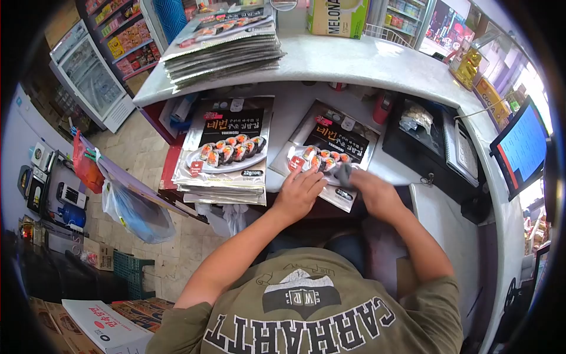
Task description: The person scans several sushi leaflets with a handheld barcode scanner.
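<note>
A single seaweed packet (330, 137), black and silver with a picture of sliced rolls, lies tilted on the lower counter in front of me. My left hand (298, 193) rests on its lower left part, palm down with the fingers laid out. In my right hand (377, 193) is a bunched dark grey cloth (342, 175), pressed against the packet's lower right part. The cloth hides some of the rolls picture. Just left of this packet sits a stack of matching packets (227, 133), close to my left hand.
Another tall packet stack (224, 62) stands on the raised counter (354, 65), near a Melona box (336, 17). To the right are a black cash drawer (424, 150) with keys, a notebook (464, 156) and a monitor (522, 147). Plastic bags (132, 209) hang at left.
</note>
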